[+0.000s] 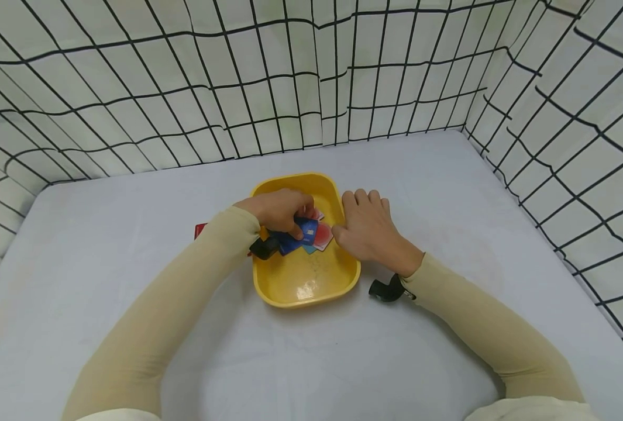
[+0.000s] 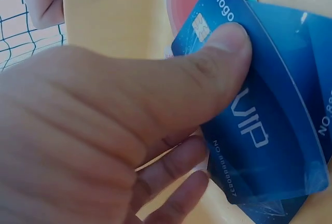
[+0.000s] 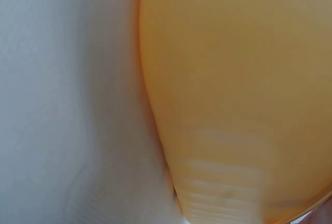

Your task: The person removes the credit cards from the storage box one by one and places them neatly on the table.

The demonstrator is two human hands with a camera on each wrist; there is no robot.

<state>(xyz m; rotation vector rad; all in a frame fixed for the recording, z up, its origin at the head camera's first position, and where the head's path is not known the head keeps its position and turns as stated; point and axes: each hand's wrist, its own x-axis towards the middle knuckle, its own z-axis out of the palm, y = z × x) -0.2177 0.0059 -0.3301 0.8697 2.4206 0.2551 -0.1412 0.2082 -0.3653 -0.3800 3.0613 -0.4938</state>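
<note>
A yellow plastic basin (image 1: pixel 295 292) stands on the white-covered table with several overlapping cards inside. My left hand (image 1: pixel 282 211) reaches into it. Between thumb and fingers it pinches a blue VIP card (image 2: pixel 254 146) with a chip mark. Under that card lies another blue card (image 2: pixel 290 27), and a card with pink-red rings (image 1: pixel 323 235) shows beside them. My right hand (image 1: pixel 369 228) grips the basin's right rim, thumb at the rim and fingers along the outside. The right wrist view shows mostly the basin's outer wall (image 3: pixel 233 79).
A red item (image 1: pixel 199 230) peeks out left of my left forearm, mostly hidden. Black wire grid panels (image 1: pixel 285 76) backed with white cloth border the table (image 1: pixel 106 234) at the back and right. Black cameras sit at both wrists.
</note>
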